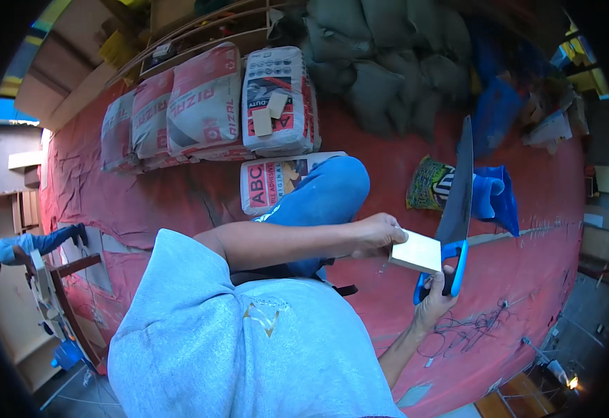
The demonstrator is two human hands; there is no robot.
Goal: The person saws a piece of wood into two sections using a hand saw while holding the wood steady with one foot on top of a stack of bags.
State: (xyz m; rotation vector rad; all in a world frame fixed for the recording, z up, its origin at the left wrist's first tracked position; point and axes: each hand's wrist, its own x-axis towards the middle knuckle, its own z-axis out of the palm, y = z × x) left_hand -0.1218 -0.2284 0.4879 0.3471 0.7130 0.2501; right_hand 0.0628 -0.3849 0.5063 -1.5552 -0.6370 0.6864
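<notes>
1. Block [416, 251], pale and flat, is held in mid-air over the red floor, its long axis running roughly from 10 to 4 o'clock.
2. Left hand [379, 235] pinches the block's near end, so the block lies at its 4 o'clock; this is the nearer of the hands.
3. Right hand [438, 298] is curled round the blue-and-black handle of the saw [457, 202]; from it, the block sits at 11 o'clock. Whether its fingers also touch the block, I cannot tell.
4. The saw's blade points to 12 o'clock, crossing the block's axis steeply, its heel just beside the block's far end. Contact there is unclear.
5. From the block, a green bag [426, 182] lies at 12, a blue bundle [503, 202] at 2, and tangled cable [468, 334] at 5.
6. Farther out, stacked sacks [203, 101] stand at 10; wood offcuts [262, 122] rest on one at 11. Another person [22, 248] is at 9.
</notes>
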